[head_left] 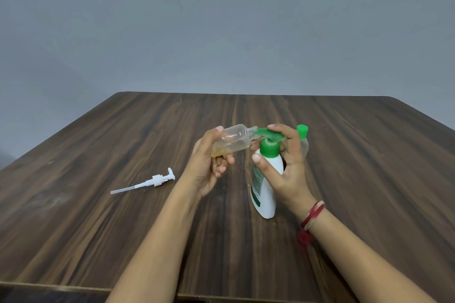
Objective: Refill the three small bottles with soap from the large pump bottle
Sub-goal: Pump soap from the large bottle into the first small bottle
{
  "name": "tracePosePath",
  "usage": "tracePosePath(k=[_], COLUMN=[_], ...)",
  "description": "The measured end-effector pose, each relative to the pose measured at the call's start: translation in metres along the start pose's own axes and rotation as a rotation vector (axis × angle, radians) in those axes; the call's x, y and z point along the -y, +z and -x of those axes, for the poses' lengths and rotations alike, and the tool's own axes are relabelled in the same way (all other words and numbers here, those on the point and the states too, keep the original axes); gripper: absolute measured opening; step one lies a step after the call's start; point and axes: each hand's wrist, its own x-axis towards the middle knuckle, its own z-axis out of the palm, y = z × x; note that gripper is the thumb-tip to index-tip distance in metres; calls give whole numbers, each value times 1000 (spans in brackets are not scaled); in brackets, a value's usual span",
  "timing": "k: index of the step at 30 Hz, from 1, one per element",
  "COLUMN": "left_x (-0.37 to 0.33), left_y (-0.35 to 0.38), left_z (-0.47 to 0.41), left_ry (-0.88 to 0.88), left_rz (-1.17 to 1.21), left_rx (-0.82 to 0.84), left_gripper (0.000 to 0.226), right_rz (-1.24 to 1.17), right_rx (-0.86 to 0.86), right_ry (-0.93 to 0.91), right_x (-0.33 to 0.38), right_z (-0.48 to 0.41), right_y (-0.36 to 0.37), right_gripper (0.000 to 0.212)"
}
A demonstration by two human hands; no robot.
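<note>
Observer: Neck alignment comes first. The small clear bottle (236, 139) is tipped almost flat, its threaded mouth right at the tip of the green pump nozzle (264, 132). My judgement is to get mouth and spout touching before any press, since a gap would send soap onto the desk (123, 229).

Recorder: Stroke?

Observer: Slow, full presses, I'd say. With a narrow neck and thick liquid, fast pumping would likely back up and smear the threads. The mouth sits higher than the base, a tilt that lets soap run down. Worth holding.

Recorder: Grips?

Observer: The left hand (209, 170) is wrapped round the small bottle's lower half, fingers curled on it, holding it in the air above the desk. The right hand (288, 170) clamps the large pump bottle (264, 194), with the thumb across the white body and a fingertip on the pump head. That bottle stands upright on the desk, so bracing it is sound.

Recorder: Look of the small bottle?

Observer: Transparent plastic, uncapped, rounded shoulder. Amber soap (219, 151) is pooled at the base end and fills only a small part.

Recorder: Around it?

Observer: A second small bottle (302, 130), green-capped, stands just behind the right hand, mostly hidden. A white pump (152, 181) with its dip tube lies well to the left. A third small bottle is not in view.
</note>
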Motion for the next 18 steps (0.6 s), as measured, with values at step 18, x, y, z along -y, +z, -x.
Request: tracePosePath(k=[18], left_x=[-3], left_y=[0], left_z=[3], left_ry=[-25], left_rz=[33], left_rx=[37], left_gripper=[39], right_rz=[57], right_rx=[22], right_ry=[-21], right_x=[4], right_z=[1], right_y=[-1], right_gripper=[61])
